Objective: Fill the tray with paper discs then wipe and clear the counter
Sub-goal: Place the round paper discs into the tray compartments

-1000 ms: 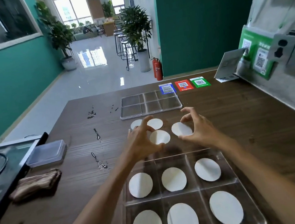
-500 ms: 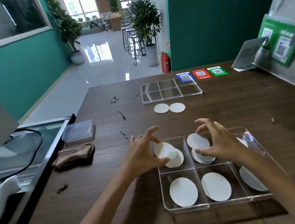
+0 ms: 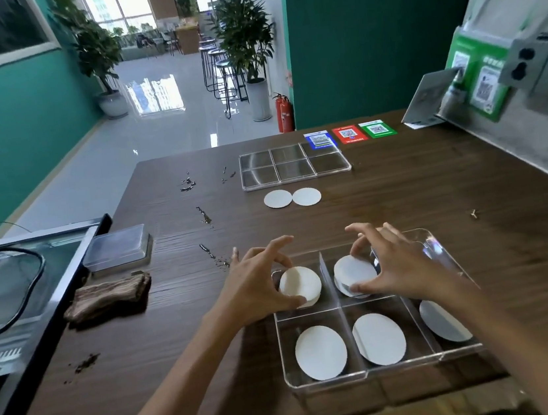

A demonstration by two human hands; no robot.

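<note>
Clear tray (image 3: 456, 354), paper discs in its compartments, left hand (image 3: 253, 287) and right hand (image 3: 399, 269) each pinching one.

**A shop or café service counter**

Three QR-code payment cards (image 3: 349, 135) in blue, red and green lie at the far edge of the wooden tabletop (image 3: 402, 191). A green QR sign (image 3: 477, 79) stands by the wall sockets (image 3: 545, 67). Beyond are bar stools (image 3: 219, 72), potted plants (image 3: 245, 45), a fire extinguisher (image 3: 284, 113) and a glossy tiled floor (image 3: 153, 132).
</note>
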